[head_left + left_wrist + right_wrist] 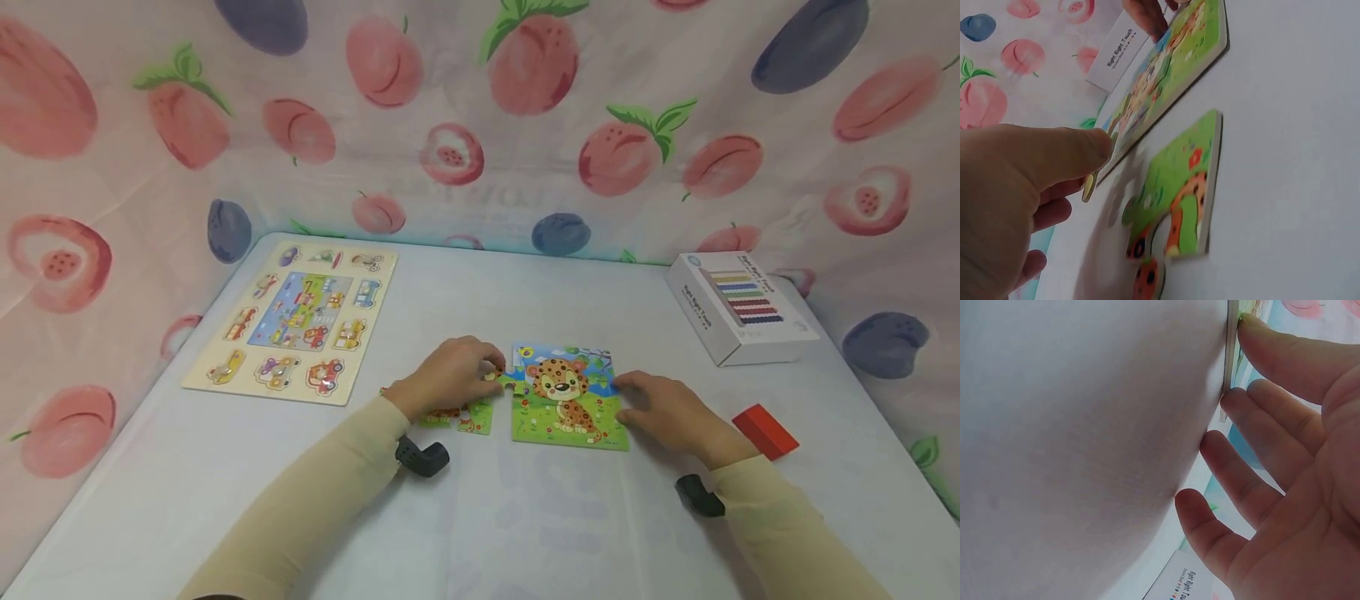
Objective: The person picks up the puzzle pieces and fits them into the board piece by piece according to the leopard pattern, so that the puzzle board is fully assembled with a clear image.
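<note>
Between thumb and fingers, my left hand [447, 375] pinches a jigsaw piece [1089, 185], seen nearly edge-on in the left wrist view. It is held close to the upper left edge of a square leopard jigsaw puzzle [567, 412] lying on the table. Loose jigsaw pieces [477, 417] with green grass and orange spotted parts lie under and beside that hand. At the puzzle's right edge, my right hand [671, 414] rests with spread fingers. Its thumb [1272, 350] touches the puzzle, and the other fingertips reach down to the tabletop.
A wooden peg puzzle board [362, 287] with vehicle pieces lies at the back left. A white box [750, 321] with coloured stripes stands at the back right. Beside the right forearm is a red block [765, 431]. A fruit-print cloth [495, 208] rises behind the white table [525, 533].
</note>
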A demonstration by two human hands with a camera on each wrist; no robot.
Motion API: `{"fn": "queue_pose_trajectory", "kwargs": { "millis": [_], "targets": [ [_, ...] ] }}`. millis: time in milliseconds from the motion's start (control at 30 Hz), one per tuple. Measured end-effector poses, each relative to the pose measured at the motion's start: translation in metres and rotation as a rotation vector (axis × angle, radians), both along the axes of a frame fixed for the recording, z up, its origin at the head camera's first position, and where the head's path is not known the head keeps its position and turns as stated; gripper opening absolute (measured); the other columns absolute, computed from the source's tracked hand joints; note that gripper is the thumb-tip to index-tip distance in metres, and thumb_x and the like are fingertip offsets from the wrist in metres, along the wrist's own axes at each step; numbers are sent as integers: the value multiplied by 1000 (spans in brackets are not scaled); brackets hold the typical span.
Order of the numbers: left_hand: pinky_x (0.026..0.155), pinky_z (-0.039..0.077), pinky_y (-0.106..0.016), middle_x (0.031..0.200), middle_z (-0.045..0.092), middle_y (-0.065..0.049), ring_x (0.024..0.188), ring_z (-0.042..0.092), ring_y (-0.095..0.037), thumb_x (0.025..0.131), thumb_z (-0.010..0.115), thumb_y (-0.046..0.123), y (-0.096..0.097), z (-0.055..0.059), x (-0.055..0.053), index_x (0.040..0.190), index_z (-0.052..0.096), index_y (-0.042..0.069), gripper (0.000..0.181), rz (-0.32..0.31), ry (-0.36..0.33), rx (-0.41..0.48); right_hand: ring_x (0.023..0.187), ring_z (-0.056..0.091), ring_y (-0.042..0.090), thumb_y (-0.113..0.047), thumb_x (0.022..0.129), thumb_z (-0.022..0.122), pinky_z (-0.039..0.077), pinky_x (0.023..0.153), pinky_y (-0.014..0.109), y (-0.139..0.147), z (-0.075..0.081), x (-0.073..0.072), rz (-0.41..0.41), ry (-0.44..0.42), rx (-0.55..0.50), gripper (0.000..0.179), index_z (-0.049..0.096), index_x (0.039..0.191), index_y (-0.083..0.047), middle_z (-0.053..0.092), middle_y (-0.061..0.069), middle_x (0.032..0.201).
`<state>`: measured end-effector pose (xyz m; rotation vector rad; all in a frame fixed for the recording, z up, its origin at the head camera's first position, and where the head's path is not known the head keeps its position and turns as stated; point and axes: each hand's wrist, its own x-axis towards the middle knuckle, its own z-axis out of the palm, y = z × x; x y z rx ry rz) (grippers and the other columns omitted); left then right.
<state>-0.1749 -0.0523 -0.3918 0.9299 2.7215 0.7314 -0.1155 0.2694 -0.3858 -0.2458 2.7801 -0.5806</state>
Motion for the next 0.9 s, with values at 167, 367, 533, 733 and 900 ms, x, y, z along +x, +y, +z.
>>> {"fn": "queue_pose_trajectory", "kwargs": {
  "millis": [167,367,533,733,900],
  "targets": [
    [100,43,-38,113,70,1,106,60,-18,91,75,27,12,0,0,113,72,15,25,-27,22,-1,134,39,51,-22,90,74,33,105,66,-1,1,-1,-2,0,8,56,55,139,-3,49,26,143],
    [100,43,-37,110,70,2,105,61,-16,90,76,28,25,-2,4,113,72,15,27,-56,27,-16,134,39,51,-21,90,74,32,105,66,-2,0,1,-4,-6,-9,56,55,139,-2,49,27,143],
    [98,44,-36,109,71,2,104,61,-15,91,75,29,37,-2,9,115,72,14,29,-80,51,-35,134,39,51,-21,89,75,33,105,66,-2,-1,3,-5,-2,1,55,56,138,-2,50,26,143],
    [94,46,-34,107,71,3,99,60,-14,92,74,30,54,-2,11,115,73,13,28,-105,116,-41,134,39,51,-21,90,74,33,105,66,-2,-1,2,-3,8,7,55,56,138,-2,50,27,143],
    [92,46,-32,107,72,6,98,61,-12,92,73,30,67,-7,11,116,73,15,28,-125,146,-56,134,39,51,-21,90,74,33,105,66,-1,0,2,7,9,-5,55,56,137,-1,50,27,143]
  ]
}}
